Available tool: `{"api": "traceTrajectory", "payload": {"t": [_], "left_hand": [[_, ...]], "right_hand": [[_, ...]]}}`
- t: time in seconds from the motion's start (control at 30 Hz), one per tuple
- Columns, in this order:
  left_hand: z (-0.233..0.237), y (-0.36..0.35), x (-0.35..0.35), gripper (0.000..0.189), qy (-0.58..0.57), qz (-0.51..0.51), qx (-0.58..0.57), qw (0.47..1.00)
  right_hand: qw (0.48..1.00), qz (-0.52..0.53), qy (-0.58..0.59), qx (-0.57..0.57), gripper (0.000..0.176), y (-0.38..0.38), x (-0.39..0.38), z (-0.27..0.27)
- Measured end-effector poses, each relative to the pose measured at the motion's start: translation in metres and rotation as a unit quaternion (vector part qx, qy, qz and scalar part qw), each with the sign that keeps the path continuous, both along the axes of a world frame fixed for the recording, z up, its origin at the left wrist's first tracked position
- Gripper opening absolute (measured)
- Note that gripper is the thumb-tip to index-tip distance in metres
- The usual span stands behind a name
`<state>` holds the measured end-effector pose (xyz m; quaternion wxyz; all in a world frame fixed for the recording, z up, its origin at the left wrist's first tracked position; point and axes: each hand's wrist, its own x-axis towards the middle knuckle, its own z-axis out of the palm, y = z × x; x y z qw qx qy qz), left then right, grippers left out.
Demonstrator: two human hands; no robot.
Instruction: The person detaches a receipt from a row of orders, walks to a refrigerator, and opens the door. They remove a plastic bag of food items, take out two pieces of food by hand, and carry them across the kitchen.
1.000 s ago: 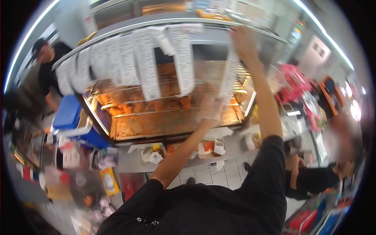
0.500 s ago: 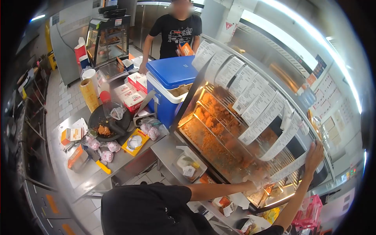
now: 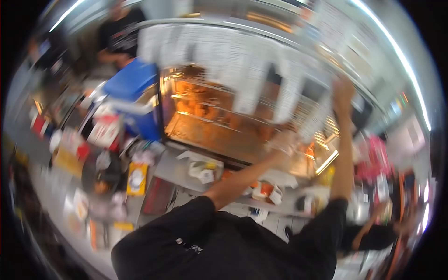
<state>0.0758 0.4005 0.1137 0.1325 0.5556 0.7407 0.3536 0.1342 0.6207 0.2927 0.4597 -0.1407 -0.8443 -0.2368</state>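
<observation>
- Frame is motion-blurred, so fine detail is poor.
- Landmark: warmer cabinet (image 3: 210, 135), lit orange, with fried food (image 3: 196, 100) on its racks.
- Right hand (image 3: 343, 89) is raised to the cabinet's top right edge, at the upper end of a ticket strip (image 3: 316, 119) hanging there. Contact looks likely; can't tell whether the fingers pinch it or just rest on it.
- Left hand (image 3: 282, 141) is stretched to the cabinet's front, lower right, just below that strip. Too blurred to tell if it's spread, closed or holding anything.
- Row of tickets (image 3: 224, 56) hangs along the cabinet's top edge, left of the strip.
- Blue cooler (image 3: 133, 84) butts against the cabinet's left side.
- Tray (image 3: 200, 169) with small containers sits on the counter just below the cabinet front.
- Yellow box (image 3: 136, 178) lies lower left of the cabinet.
- Co-worker (image 3: 119, 30) in a black shirt stands beyond the cabinet's top left corner.
</observation>
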Motion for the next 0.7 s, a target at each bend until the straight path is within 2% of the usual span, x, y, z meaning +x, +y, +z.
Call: {"api": "traceTrajectory", "payload": {"t": [0.03,0.07,0.1,0.13,0.17,0.2,0.27,0.3,0.37,0.5,0.6,0.67,0.7], "left_hand": [[0.009,-0.011,0.004,0.040,-0.151,0.010,0.047,0.987],[0.025,-0.023,0.009,0.040,-0.057,0.035,0.028,0.997],[0.011,-0.017,0.008,0.042,-0.083,0.031,0.088,0.992],[0.016,-0.019,0.012,0.041,-0.103,0.048,0.096,0.989],[0.032,-0.021,0.015,0.039,-0.104,0.078,0.029,0.991],[0.031,-0.018,0.017,0.039,-0.110,0.094,0.034,0.989],[0.018,-0.012,0.012,0.039,-0.111,0.104,0.042,0.987],[0.005,-0.004,0.006,0.041,-0.123,0.096,0.054,0.986],[-0.007,0.002,0.004,0.043,-0.136,0.089,0.062,0.985],[-0.026,0.012,-0.002,0.044,-0.191,0.112,0.056,0.974],[-0.027,0.013,0.000,0.040,-0.247,0.125,0.068,0.959],[-0.016,0.008,0.003,0.036,-0.350,0.135,0.025,0.927],[-0.013,0.006,0.005,0.036,-0.352,0.137,0.022,0.926]], "right_hand": [[1.000,-0.016,-0.012,-0.022,0.042,0.025,-0.004,-0.003],[0.999,0.020,0.047,0.002,0.040,-0.012,0.001,0.007],[0.998,0.041,0.053,0.004,0.033,-0.010,0.002,0.010],[0.992,0.091,0.086,-0.014,0.030,-0.018,0.006,0.013],[0.981,0.148,0.118,-0.030,0.027,-0.024,0.009,0.017],[0.983,0.133,0.124,-0.033,0.027,-0.027,0.014,0.014],[0.960,0.131,0.244,-0.046,0.022,-0.037,0.023,0.007],[0.960,0.124,0.247,-0.047,0.022,-0.039,0.027,0.000],[0.943,0.175,0.270,-0.082,0.021,-0.050,0.032,-0.022],[0.963,0.159,0.207,-0.062,0.023,-0.072,0.040,-0.047],[0.957,0.166,0.219,-0.095,0.026,-0.075,0.043,-0.061],[0.952,0.165,0.230,-0.116,0.028,-0.077,0.043,-0.068],[0.948,0.164,0.239,-0.135,0.031,-0.079,0.043,-0.072]]}}
